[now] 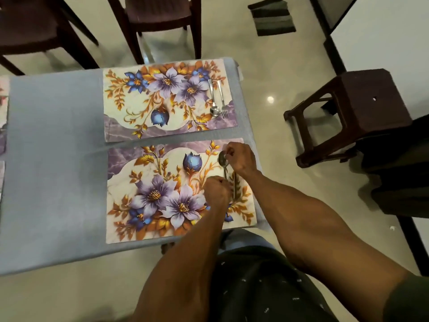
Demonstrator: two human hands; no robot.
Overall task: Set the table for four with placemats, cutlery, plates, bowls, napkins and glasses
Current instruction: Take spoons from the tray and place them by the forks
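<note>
- Steel spoon [223, 162] lies on the right side of the near floral placemat [162, 194], bowl pointing away; a second steel piece [234, 187] lies just beside it — its head is hidden.
- Right hand [240, 159] pinches at the spoon's bowl with curled fingers.
- Left hand [217, 191] is curled around the handle ends.
- Far floral placemat [162, 98] carries a steel spoon and fork pair [218, 98] at its right edge.
- Both mats rest on the grey-blue tablecloth [58, 159] — dark wooden chairs [160, 17] and a brown stool [352, 112] stand around.
</note>
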